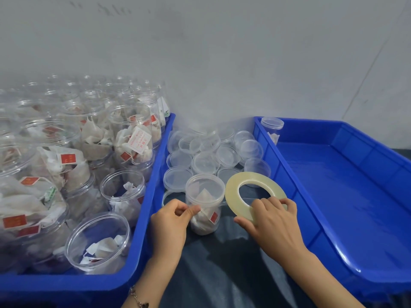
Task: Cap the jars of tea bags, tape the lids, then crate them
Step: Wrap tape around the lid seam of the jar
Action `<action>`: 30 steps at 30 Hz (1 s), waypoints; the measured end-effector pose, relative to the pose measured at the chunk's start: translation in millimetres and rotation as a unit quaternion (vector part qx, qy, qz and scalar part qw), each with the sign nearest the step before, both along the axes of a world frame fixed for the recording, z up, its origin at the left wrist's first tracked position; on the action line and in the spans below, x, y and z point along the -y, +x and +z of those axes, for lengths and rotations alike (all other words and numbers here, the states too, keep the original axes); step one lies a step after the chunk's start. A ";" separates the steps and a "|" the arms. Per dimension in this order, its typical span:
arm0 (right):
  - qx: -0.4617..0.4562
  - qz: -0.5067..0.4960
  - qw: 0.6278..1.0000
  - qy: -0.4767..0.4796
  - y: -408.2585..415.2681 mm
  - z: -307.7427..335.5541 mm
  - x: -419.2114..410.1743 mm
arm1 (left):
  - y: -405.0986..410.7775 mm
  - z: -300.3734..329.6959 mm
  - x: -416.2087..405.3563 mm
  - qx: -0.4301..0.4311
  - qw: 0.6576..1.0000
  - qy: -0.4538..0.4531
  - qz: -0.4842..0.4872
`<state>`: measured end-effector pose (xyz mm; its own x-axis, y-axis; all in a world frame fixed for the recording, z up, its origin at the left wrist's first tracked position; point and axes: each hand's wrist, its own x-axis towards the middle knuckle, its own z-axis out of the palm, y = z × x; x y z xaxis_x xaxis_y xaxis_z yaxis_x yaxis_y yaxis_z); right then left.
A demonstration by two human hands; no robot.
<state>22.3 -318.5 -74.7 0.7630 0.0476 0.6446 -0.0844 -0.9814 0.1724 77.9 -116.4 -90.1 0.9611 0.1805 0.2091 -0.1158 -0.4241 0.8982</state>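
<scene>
Dark cloth-covered table [224, 274]. Left edge: blue crate [142, 230]. Right edge: second blue crate [311, 218]. Between them: loose clear lids [206, 161] toward back edge, capped jar [203, 207] upright in front.

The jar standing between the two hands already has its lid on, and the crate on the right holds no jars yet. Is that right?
Partly. The jar between the hands is capped, but the head view shows the right crate already holds one capped jar, standing in its far left corner.
</scene>
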 end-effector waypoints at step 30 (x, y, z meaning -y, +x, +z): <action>-0.160 -0.017 0.987 -0.009 22.6 37.0 23.8 | 2.7 -1.5 8.9 -0.128 0.936 -0.232 -0.230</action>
<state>44.9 -342.3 -37.8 0.9290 0.0281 0.3690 -0.0552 -0.9754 0.2133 80.6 -125.3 -91.6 0.9675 -0.2500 -0.0369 0.0537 0.0607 0.9967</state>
